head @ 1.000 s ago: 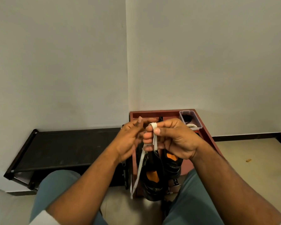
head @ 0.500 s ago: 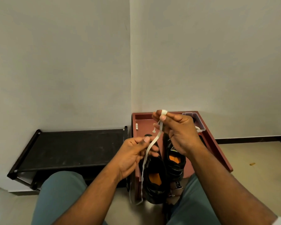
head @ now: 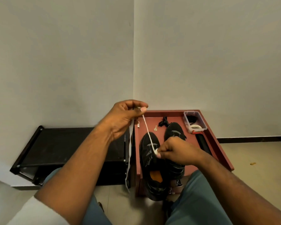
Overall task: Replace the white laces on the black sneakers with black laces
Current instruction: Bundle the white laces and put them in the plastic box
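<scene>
Between the two raised hands a white lace (head: pixel 147 129) runs taut on a slant. The left hand (head: pixel 122 118), up at eleven o'clock from the shoes, pinches the lace between thumb and curled fingers, and a loose tail hangs straight down from that fist past the left edge of the red table (head: pixel 217 144). The right hand (head: pixel 177 152), lower and at four o'clock from the left, has its fingers curled, thumb and forefinger nipping a small wound bundle of the same lace at its fingertips. Directly under the right hand, two black sneakers (head: pixel 151 161) lie side by side on the table, toes away from the person, heels overhanging the near edge. A small key (head: pixel 155 128) lies just beyond the left toe. At one o'clock of the sneakers a clear plastic box (head: pixel 195 121) sits by the table's far right rim. A black bench (head: pixel 63 145) adjoins the table at nine o'clock, and both stand against the walls.
</scene>
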